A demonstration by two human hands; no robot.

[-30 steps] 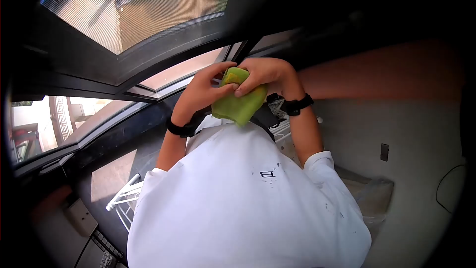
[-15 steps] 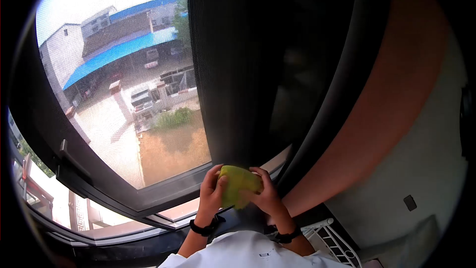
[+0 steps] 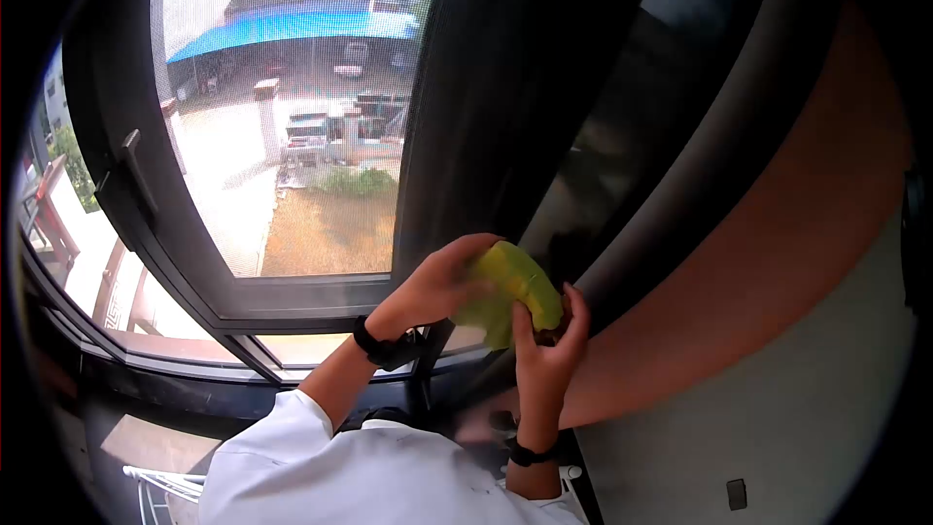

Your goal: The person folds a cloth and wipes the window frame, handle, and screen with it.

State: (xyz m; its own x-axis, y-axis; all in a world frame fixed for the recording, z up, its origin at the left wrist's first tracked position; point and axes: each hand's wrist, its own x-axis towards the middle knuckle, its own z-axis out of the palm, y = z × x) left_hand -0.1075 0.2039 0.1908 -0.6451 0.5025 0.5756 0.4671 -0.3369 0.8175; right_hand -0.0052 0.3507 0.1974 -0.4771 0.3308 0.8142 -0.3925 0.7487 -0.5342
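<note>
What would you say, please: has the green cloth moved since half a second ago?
Yes, to the right in the view: the green cloth now sits farther right of the lower right corner of the window's mesh screen.

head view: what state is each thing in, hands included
Yellow-green soft cloth, bunched and folded
Left hand, curled against the cloth, fingers blurred
Right hand, pinching the cloth's end
Black-framed mesh window panel, apparently swung open
Black left wristband, worn
Black right wristband, worn
White fabric shirt, worn, creased
Dark rectangular wall plate, too small to tell
</note>
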